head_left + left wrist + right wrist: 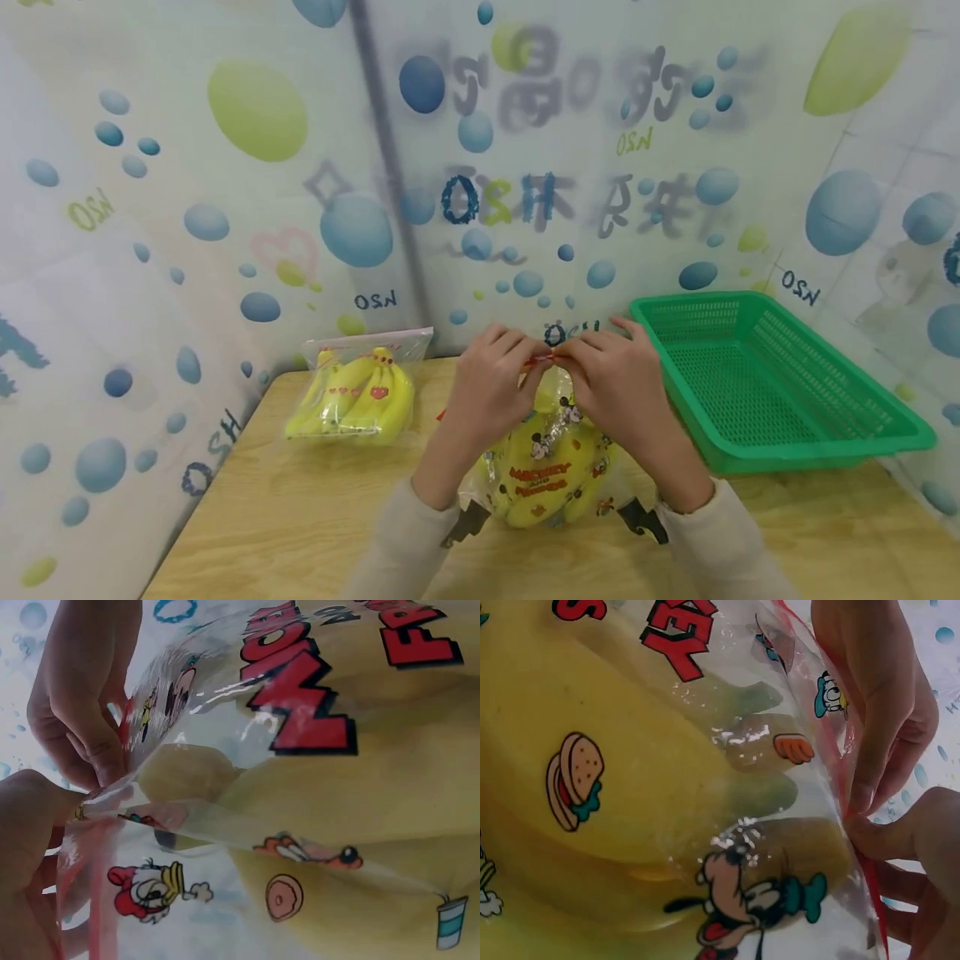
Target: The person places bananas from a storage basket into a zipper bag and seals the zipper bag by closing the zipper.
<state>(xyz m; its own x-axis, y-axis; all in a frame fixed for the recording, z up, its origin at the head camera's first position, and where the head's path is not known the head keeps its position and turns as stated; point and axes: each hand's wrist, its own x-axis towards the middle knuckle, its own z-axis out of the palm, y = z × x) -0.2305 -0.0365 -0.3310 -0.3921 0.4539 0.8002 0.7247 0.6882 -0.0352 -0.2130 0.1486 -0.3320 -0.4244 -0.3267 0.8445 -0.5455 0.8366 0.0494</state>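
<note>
A clear zip bag printed with cartoon figures and red lettering holds yellow bananas on the wooden table. Along its top runs a red zip edge. My left hand pinches this edge between thumb and fingers, just left of the middle. Close beside it, my right hand pinches the same edge, the two thumbs nearly meeting. Both wrist views show the fingertips on the red strip, with the bananas behind the clear film. Part of the bag is hidden by my hands and forearms in the head view.
Another clear zip bag of bananas lies at the table's back left. A green plastic basket with perforated walls stands to the right. Behind the wooden table hangs a patterned curtain.
</note>
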